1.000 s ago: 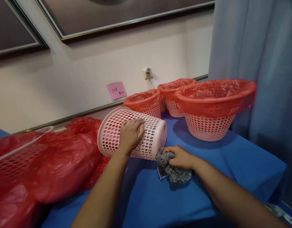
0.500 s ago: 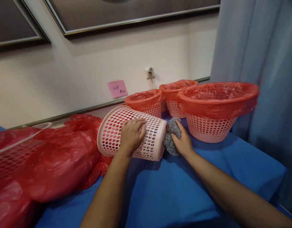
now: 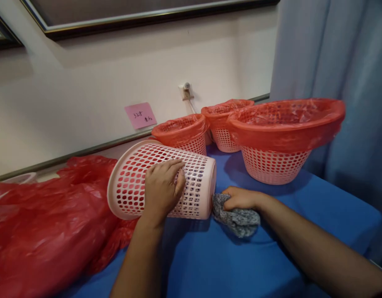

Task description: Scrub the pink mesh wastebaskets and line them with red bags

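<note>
Pink basket (image 3: 141, 182) on side, unlined; three baskets (image 3: 276, 136) red-bagged.

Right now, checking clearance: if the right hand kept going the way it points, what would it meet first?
The base of the tipped basket: the right hand points left at it, and the cloth it grips seems to touch that end, though depth is unclear.

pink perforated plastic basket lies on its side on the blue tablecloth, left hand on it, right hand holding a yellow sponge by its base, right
Not a yellow sponge: the head view shows the right hand holding a crumpled grey knitted cloth by the base of the pink perforated plastic basket. The rest stands.
</note>
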Tool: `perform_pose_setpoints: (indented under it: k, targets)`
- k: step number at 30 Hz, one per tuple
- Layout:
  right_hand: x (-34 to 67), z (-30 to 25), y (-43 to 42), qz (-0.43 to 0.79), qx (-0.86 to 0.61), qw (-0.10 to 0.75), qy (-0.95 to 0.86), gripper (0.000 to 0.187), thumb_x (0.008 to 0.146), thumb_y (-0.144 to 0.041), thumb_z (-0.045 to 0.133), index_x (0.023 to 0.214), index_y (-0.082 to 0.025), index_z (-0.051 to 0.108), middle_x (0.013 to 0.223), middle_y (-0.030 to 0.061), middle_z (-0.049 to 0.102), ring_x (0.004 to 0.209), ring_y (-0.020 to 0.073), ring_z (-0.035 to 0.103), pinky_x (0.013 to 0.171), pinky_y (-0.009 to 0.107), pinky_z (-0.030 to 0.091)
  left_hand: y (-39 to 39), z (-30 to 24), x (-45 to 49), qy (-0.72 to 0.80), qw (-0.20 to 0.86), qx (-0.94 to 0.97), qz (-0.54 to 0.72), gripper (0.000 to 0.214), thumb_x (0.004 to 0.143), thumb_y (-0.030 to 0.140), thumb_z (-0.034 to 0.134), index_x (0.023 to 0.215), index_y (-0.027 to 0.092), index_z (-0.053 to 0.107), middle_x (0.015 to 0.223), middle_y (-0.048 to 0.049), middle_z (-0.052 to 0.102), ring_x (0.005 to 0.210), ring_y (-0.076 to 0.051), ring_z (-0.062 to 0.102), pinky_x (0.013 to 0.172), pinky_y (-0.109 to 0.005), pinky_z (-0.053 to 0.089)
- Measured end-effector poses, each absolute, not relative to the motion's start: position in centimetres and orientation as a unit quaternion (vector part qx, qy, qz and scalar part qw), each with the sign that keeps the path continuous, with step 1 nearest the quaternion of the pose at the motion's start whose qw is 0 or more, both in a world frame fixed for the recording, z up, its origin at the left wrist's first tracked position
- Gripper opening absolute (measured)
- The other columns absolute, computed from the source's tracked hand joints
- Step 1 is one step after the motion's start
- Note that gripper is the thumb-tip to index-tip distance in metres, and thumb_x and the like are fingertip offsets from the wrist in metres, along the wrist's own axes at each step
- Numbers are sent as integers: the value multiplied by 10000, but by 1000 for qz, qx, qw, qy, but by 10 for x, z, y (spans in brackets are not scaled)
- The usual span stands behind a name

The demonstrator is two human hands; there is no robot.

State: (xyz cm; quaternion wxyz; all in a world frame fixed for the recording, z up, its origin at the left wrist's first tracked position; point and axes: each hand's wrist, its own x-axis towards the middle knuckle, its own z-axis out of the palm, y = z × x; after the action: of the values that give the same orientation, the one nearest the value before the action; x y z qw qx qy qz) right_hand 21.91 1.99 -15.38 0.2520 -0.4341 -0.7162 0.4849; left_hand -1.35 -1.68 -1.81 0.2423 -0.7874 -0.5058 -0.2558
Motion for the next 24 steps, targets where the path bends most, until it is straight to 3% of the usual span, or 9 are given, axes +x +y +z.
perform_pose_setpoints:
  k: [3,5,8,10,13,15,18,22,24]
  targets:
    - [231,-152,32,481,-443,334,-679,182,697,-214,622,834,-165,730,810,22,754,753,206,700,696,289,541,-17,-18,-14,-505,239,-789,-257,294,957,288,488,1151,256,706,1218,-47,745,1133,-285,656,1032,-504,419]
    - [232,-154,41,441,-485,403,-638,321,761,-239,585,1046,-155,705,997,77,756,920,239,699,827,340,539,-17,-18,-13,-503,243,-789,-256,298,961,289,488,1157,242,707,1222,-53,743,1132,-288,656,1031,-506,419]
    - [225,-158,47,382,-538,464,-591,611,808,-285,603,1402,-181,501,1259,124,674,1145,276,631,992,423,473,-18,-19,-13,-503,245,-788,-258,295,964,286,492,1160,237,708,1220,-56,744,1128,-289,658,1023,-501,424]
    - [217,-161,42,363,-532,467,-606,743,800,-282,644,1496,-228,390,1321,109,640,1194,277,605,1016,431,454,-18,-19,-12,-505,244,-786,-260,293,961,283,496,1161,247,707,1218,-52,746,1133,-286,657,1027,-498,423]
    - [207,-163,29,368,-504,400,-671,624,791,-274,666,1393,-215,512,1195,102,697,1080,269,645,927,392,485,-18,-19,-11,-508,244,-785,-257,295,954,281,496,1164,259,702,1228,-43,743,1147,-286,653,1031,-498,417]
    - [205,-162,19,393,-485,344,-702,381,764,-270,679,1136,-188,661,986,75,738,897,238,669,813,345,502,-17,-19,-11,-509,245,-784,-257,294,951,281,493,1157,260,702,1228,-41,743,1146,-287,653,1027,-500,415]
    - [208,-154,7,458,-417,269,-738,128,691,-243,716,808,-192,701,739,-7,715,674,167,640,656,269,494,-17,-19,-11,-508,245,-784,-260,294,948,282,488,1148,259,704,1221,-39,746,1137,-291,656,1023,-508,411]
    - [222,-137,1,631,-263,144,-716,219,685,-296,735,869,-178,747,822,-6,748,728,161,671,683,259,522,-18,-19,-11,-504,246,-786,-259,301,951,285,476,1141,245,706,1214,-44,748,1139,-291,656,1028,-506,410]
    - [232,-130,4,682,-232,140,-679,284,690,-323,730,925,-163,750,878,18,756,766,172,681,730,282,533,-18,-19,-12,-503,245,-787,-258,304,951,284,473,1140,240,706,1213,-48,748,1138,-291,656,1023,-505,413]
